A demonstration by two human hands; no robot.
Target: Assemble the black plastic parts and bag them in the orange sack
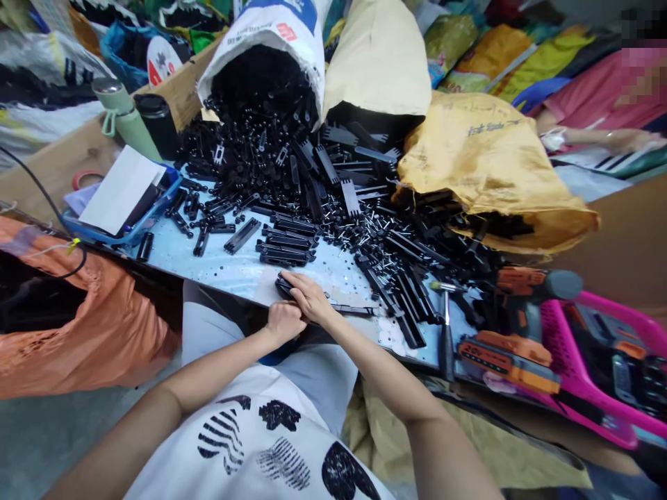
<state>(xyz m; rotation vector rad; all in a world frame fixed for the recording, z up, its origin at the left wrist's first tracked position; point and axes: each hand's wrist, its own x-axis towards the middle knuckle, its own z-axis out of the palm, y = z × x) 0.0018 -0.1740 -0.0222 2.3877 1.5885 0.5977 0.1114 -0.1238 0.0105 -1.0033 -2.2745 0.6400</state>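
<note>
At the table's front edge my two hands are pressed close together. My right hand point(311, 297) is closed over a long black plastic part point(284, 284), whose far end pokes out past the fingers. Against it, my left hand point(286, 321) is curled into a fist; what lies inside it is hidden. Just right of the hands lies another thin black part point(354, 310). Beyond them a stack of black assembled pieces point(288, 241) rests on the blue table top point(224, 274).
Black parts and screws point(369, 226) spill from a white sack point(260, 31), a cream sack point(378, 59) and a yellow sack point(479, 153). At right lie a hammer point(447, 340), a cordless drill point(513, 357) and a pink basket point(588, 417). A blue tray point(112, 236) stands left. Another person's arm point(588, 139) shows far right.
</note>
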